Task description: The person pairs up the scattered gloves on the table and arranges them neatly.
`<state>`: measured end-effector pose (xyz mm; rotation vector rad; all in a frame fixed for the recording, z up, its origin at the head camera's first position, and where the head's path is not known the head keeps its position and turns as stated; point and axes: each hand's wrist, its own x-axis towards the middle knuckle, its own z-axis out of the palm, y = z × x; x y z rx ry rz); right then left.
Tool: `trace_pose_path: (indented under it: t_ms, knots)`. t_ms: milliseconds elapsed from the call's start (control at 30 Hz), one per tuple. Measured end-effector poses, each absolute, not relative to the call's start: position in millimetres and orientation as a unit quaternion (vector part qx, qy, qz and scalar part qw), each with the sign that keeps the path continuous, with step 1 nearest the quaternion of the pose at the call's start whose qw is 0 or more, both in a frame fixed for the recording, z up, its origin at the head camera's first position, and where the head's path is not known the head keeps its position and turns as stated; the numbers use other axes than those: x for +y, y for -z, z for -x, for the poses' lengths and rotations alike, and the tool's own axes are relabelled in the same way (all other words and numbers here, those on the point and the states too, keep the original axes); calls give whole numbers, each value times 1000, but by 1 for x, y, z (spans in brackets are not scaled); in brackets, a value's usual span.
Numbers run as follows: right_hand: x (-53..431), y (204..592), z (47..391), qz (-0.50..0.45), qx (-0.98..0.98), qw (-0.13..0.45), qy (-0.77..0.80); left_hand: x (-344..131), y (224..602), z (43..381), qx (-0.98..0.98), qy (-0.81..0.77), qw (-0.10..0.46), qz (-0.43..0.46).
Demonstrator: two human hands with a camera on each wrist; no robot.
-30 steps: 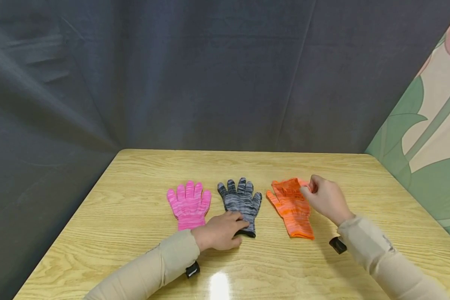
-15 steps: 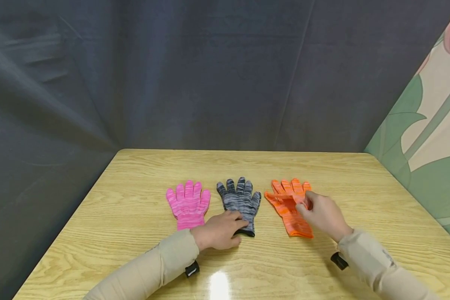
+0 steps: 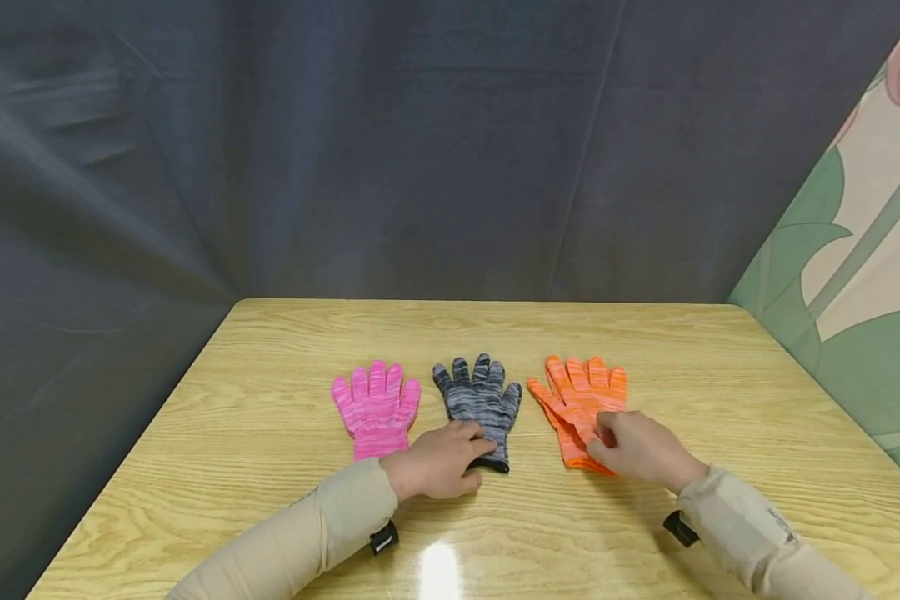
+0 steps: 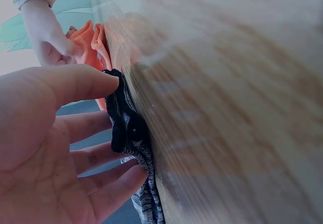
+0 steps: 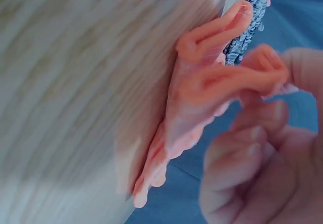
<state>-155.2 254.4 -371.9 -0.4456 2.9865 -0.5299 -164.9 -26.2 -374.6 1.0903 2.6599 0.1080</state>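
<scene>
My right hand (image 3: 641,446) pinches the cuff of the upper orange knit glove (image 3: 592,392), holding it raised; its fingers point away from me. Beneath it lies a second orange glove (image 5: 214,35), whose cuff stays low at the table in the right wrist view. My left hand (image 3: 442,461) rests its relaxed fingers on the cuff end of a grey and black knit glove (image 3: 482,400). In the left wrist view the thumb touches the black cuff edge (image 4: 118,128). Left of that lies a pink knit glove (image 3: 377,404), its lower end partly hidden by my left arm.
The gloves lie in a row on a wood-grain table (image 3: 285,350). A dark curtain (image 3: 435,150) hangs behind and on the left. A wall with painted leaves (image 3: 870,333) stands on the right. Bare table shows behind the gloves and in front.
My right hand has drawn the upper orange glove's cuff towards me, so the folded-over glove now spreads above the lower one, fingers aligned. My left hand has stayed on the grey glove.
</scene>
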Motion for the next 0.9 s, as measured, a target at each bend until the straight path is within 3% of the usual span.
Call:
trace_pose_path:
  t_ms: [300, 700, 900]
  knots:
    - [260, 369, 159, 185, 959, 120, 177, -26, 376, 166, 916, -38, 131, -376]
    - [256, 371, 171, 162, 958, 144, 186, -21, 373, 166, 919, -29, 132, -371]
    - [252, 373, 171, 164, 957, 146, 191, -6, 364, 163, 917, 13, 84, -389]
